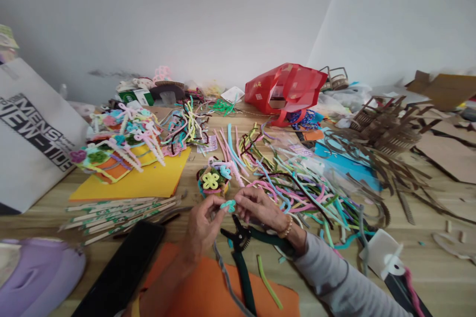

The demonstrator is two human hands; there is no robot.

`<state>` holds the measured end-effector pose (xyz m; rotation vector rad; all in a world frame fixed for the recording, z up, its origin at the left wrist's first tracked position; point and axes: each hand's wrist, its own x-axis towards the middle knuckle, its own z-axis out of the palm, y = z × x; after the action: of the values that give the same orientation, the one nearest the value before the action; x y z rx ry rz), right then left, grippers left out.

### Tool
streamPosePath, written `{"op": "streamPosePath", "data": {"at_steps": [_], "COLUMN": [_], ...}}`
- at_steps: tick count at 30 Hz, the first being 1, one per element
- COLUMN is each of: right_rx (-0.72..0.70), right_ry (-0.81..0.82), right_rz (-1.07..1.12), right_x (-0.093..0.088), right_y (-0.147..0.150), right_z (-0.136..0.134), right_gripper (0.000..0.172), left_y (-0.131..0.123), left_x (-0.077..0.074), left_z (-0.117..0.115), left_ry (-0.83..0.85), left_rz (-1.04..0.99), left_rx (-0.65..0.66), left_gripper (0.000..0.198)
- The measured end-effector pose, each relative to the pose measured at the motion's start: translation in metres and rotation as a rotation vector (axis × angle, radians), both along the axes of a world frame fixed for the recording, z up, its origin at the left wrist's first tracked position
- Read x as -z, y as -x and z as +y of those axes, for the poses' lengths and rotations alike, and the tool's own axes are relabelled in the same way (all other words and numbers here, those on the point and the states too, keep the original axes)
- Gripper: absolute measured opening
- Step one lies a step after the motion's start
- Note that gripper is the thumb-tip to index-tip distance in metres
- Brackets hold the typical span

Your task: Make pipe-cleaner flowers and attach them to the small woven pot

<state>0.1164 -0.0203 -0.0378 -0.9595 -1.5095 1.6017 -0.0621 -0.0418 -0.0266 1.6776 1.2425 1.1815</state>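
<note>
Craft workroom: wooden tabletop (33, 225) piled with pipe cleaners (297, 193) just ahead of the right grip (258, 208), pipe-cleaner flowers (119, 143) on yellow card (130, 183) ahead of the left grip (203, 223), cut brown cardboard (386, 129) well right of both (some slotted into a lattice), green-handled wire cutters (240, 242) just below, bare white wall (167, 20) beyond.

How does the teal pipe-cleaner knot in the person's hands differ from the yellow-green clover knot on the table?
The teal pipe-cleaner knot is pinched between the left hand and right hand, while the yellow-green clover knot sits untouched on a multicoloured pipe-cleaner bundle. The teal knot looks smaller than the yellow-green clover knot, which shows four clear lobes. Both are made of fuzzy pipe cleaner.
</note>
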Motion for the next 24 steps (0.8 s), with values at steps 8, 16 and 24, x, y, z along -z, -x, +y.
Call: {"op": "streamPosePath", "data": {"at_steps": [8, 16, 24], "right_rx": [-0.06, -0.119, -0.051], "right_ry": [0.1, 0.242, 0.097], "right_rz": [0.05, 0.152, 0.091], "right_x": [-0.006, -0.0006, -0.0055], "right_y": [-0.0015, -0.0046, -0.0031], "right_z": [0.0007, 0.0029, 0.0011], "right_gripper": [0.038, 0.034, 0.03], "left_y": [-0.001, 0.0029, -0.0039], "left_x": [0.0006, 0.0006, 0.0022], "left_z": [-0.0087, -0.0093, -0.0047], "left_ry": [-0.62, -0.693, -0.153], "left_rz": [0.418, 0.535, 0.148], "left_rx": [0.084, 0.124, 0.052], "left_gripper": [0.02, 0.021, 0.013]}}
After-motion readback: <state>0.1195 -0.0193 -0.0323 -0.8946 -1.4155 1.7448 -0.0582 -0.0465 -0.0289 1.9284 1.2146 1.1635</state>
